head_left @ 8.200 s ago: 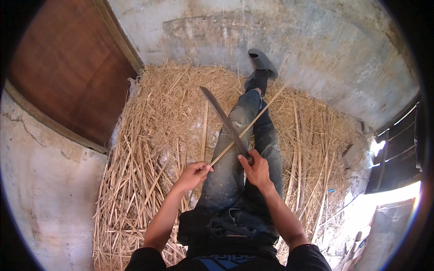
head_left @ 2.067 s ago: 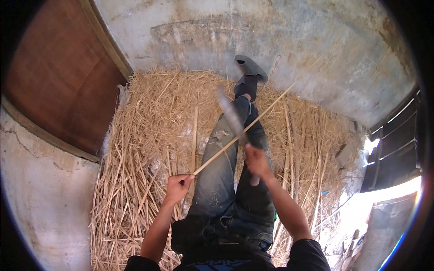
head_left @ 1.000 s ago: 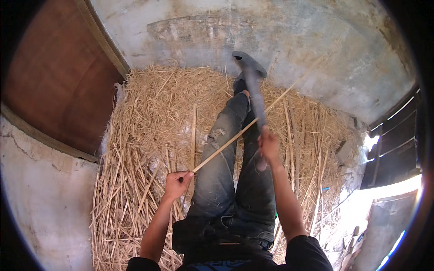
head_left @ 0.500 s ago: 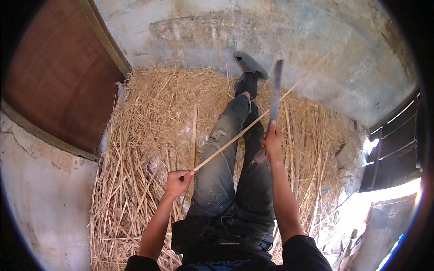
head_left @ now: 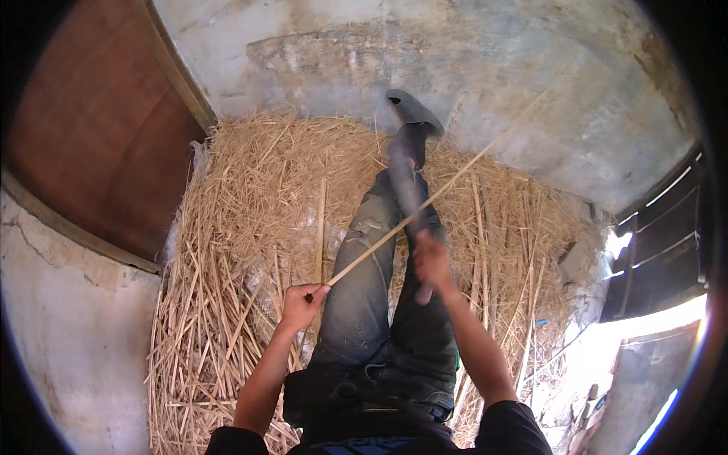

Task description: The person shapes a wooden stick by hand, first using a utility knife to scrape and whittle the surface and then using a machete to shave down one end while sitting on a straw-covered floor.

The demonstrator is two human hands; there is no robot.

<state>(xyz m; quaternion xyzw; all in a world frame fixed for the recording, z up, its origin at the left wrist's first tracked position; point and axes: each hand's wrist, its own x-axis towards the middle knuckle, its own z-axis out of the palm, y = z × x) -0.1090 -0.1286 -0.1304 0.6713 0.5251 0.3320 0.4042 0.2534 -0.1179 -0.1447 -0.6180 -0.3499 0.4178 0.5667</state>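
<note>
Pinched in my left hand (head_left: 305, 305) is the near end of a long, thin, pale strip that looks like bamboo (head_left: 365, 256). It slants over my thighs up to the right, its far end in front of the wall. My right hand (head_left: 431, 262) is closed round the handle of a long-bladed knife (head_left: 406, 178), smeared by motion. The blade points away from me and lies across the strip, near its middle; whether they touch I cannot tell. Below my right fist the handle's butt sticks out.
My outstretched legs (head_left: 356, 303) end in dark shoes (head_left: 413, 112) by a stained wall (head_left: 334, 57). Straw-like shavings and loose strips (head_left: 220, 303) cover the floor around them. A brown panel (head_left: 98, 136) stands at the left; dark slats (head_left: 656, 243) are at the right.
My right hand has swung the knife leftward and a little nearer to me, so the blade has gone from right of the strip to across it. My left hand has barely moved.
</note>
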